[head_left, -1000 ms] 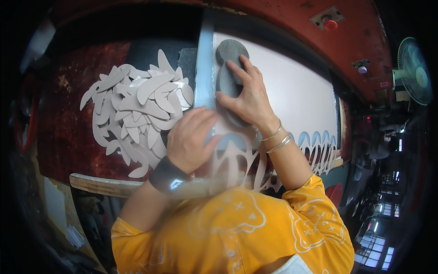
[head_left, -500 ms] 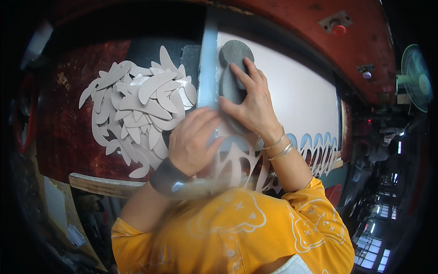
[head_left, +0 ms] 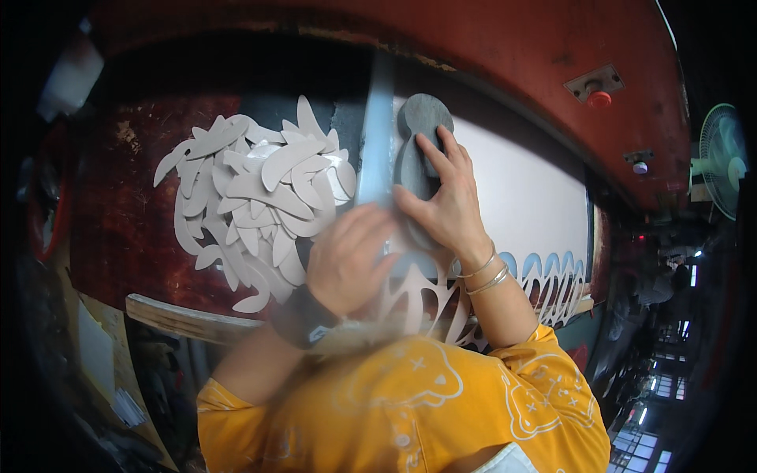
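A dark grey curved cutting die (head_left: 426,112), rounded at its far end, lies on a pale sheet (head_left: 524,169). Gripping it from above is my right hand (head_left: 449,193), thumb on its left edge and fingers over its right side. My left hand (head_left: 347,256) is blurred by motion at the sheet's near left corner; its fingers are stretched out and its thumb is apart, with no object visible in it. Close to both hands, the sheet's near edge is a web of cut-out openings (head_left: 414,296). Left of my left hand lies a heap of pale curved cut pieces (head_left: 256,197).
A blue strip (head_left: 377,130) shows along the sheet's left side. Beyond it stands a red machine body (head_left: 505,55) with a red push button (head_left: 599,99). A wooden rail (head_left: 185,317) runs along the table's near edge. A green fan (head_left: 721,154) is at the far right.
The whole view has shifted, so the table and heap sit slightly lower and further right. My right hand stays on the die; my left hand is more blurred and still near the sheet's corner.
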The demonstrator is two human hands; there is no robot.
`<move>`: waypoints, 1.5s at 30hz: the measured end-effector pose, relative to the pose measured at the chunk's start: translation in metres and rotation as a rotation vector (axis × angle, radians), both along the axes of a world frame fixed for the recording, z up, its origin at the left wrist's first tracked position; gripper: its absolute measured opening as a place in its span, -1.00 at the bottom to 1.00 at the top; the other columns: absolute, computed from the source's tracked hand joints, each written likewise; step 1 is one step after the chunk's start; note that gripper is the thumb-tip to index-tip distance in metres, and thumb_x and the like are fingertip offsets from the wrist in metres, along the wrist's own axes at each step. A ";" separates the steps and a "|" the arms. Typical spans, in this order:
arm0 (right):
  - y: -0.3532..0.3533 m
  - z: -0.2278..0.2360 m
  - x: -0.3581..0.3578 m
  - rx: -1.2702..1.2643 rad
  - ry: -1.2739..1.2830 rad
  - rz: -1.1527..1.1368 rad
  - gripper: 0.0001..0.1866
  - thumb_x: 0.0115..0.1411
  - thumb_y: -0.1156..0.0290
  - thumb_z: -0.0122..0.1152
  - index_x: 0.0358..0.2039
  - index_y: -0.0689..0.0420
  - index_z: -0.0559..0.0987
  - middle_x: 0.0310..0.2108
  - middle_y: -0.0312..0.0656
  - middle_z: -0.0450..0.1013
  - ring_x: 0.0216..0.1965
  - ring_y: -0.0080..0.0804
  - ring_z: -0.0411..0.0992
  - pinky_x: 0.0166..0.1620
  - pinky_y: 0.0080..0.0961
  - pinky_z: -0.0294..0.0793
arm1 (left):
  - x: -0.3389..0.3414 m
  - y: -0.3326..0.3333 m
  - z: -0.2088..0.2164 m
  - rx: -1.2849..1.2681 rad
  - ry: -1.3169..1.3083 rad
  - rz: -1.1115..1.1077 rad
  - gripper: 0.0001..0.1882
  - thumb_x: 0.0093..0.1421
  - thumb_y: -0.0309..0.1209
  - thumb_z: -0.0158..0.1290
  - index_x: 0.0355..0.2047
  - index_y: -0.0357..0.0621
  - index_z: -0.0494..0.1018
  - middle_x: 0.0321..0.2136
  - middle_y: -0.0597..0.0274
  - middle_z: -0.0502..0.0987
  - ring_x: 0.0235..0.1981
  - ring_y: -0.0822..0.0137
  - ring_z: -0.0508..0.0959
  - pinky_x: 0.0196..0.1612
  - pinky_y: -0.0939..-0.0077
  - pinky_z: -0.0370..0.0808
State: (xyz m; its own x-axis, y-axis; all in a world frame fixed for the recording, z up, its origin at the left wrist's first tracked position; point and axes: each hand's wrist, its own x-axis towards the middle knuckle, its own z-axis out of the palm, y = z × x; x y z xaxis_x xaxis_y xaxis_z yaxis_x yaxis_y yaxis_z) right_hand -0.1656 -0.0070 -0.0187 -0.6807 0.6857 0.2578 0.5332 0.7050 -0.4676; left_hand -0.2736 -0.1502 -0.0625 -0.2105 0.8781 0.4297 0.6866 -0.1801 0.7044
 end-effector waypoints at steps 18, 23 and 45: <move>-0.004 0.007 -0.005 0.025 -0.079 -0.042 -0.30 -0.16 0.30 0.33 0.05 0.28 0.43 0.18 0.25 0.13 0.18 0.24 0.09 0.21 -0.11 0.15 | 0.002 -0.002 -0.002 0.027 -0.015 0.041 -0.62 -0.05 -0.38 0.19 -0.18 -0.21 0.48 -0.12 0.12 0.49 0.01 0.18 0.43 0.03 0.33 0.42; -0.004 0.005 0.004 -0.030 -0.118 -0.067 -0.31 -0.13 0.28 0.34 0.07 0.23 0.42 0.19 0.24 0.13 0.21 0.23 0.06 0.23 -0.12 0.13 | 0.001 -0.001 -0.001 0.030 -0.040 0.012 -0.60 -0.05 -0.40 0.20 -0.17 -0.27 0.48 -0.12 0.07 0.48 0.01 0.08 0.43 0.02 0.28 0.41; 0.136 0.088 0.332 0.748 0.877 -0.922 -0.26 0.27 0.07 -0.01 0.25 0.36 0.07 0.24 0.25 0.04 0.25 0.02 0.05 0.27 -0.23 0.02 | 0.079 -0.087 -0.025 -0.162 -0.065 0.213 -0.54 0.11 -0.25 0.12 0.01 -0.02 0.32 -0.55 0.21 0.55 -0.55 0.15 0.58 -0.46 0.24 0.48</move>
State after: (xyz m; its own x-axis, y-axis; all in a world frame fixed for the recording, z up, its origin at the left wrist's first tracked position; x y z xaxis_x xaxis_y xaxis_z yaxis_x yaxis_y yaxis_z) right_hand 0.1659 0.1288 0.0694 0.4692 0.3050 0.8288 0.6626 0.4989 -0.5587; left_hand -0.1948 -0.2376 -0.0877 -0.4204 0.8672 0.2669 0.6490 0.0818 0.7564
